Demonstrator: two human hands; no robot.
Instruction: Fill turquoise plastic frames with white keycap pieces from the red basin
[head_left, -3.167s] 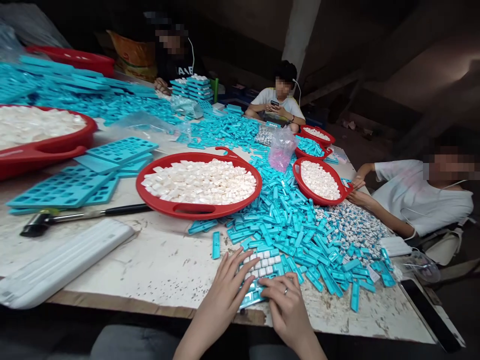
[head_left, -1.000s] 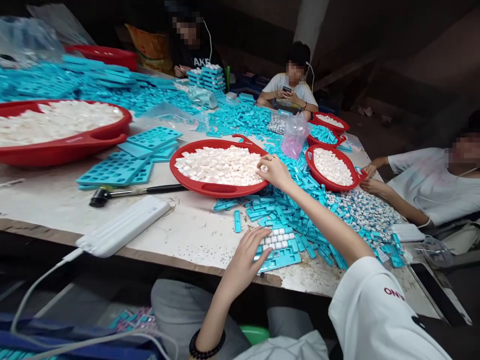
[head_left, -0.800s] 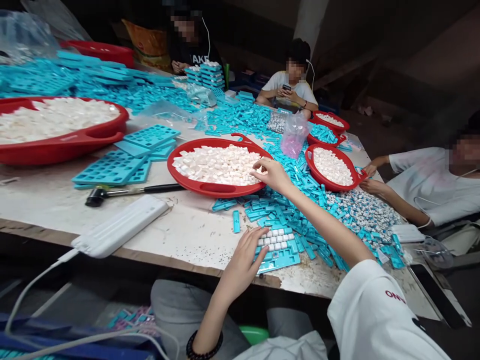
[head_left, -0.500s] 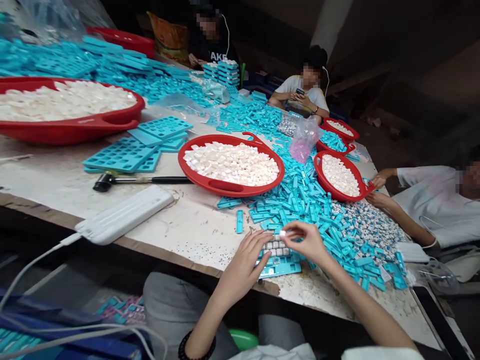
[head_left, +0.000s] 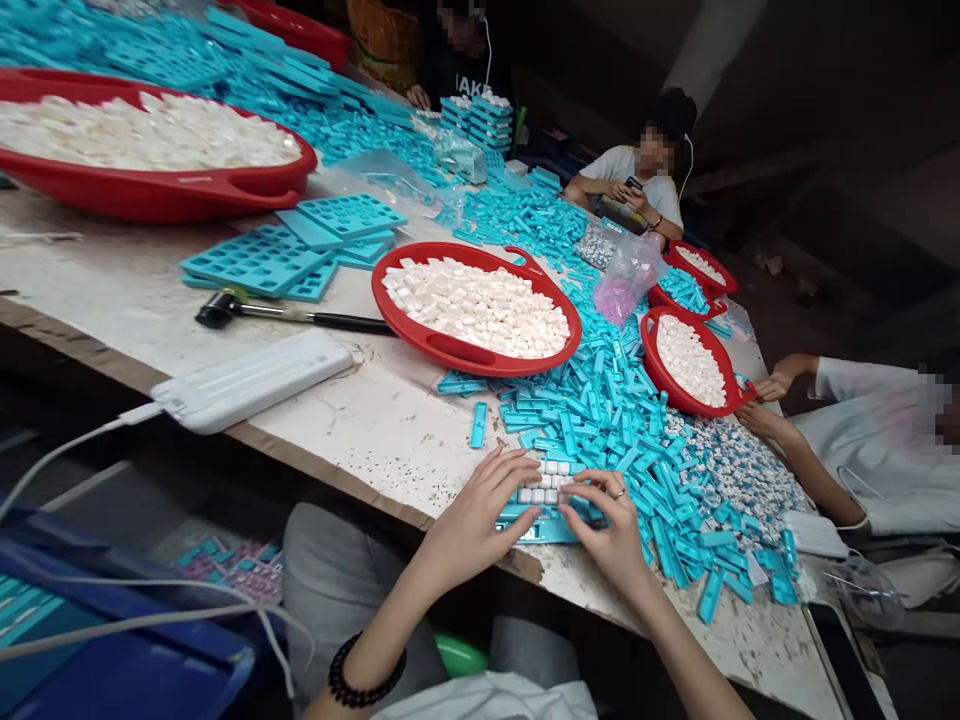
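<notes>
Blue tray [head_left: 551, 533] near the edge: a hard press could tip it

My blue tray sits on the worktop [head_left: 390, 425], nearer to me than the middle red basin [head_left: 517, 364] and in front of its right end. My left hand [head_left: 480, 515] lies across the tray's left part, fingers spread, gripping nothing that I can see. My right hand [head_left: 611, 525] has thumb and forefinger curved toward each other beside the rows of white caps [head_left: 546, 482], little gap between them; I cannot tell whether they pinch a cap.

Pressing unevenly is my main worry: too much weight on the near side might slide the tray off, spilling caps into my lap. A clumsy fingertip could also knock neighbouring caps askew. Loose blue pieces [head_left: 592, 390], heaped right of the basin and toward me, may work under the tray and make it rock. Left of the basin, the power strip [head_left: 255, 375] trails a cable [head_left: 97, 432] that my knee might snag.
</notes>
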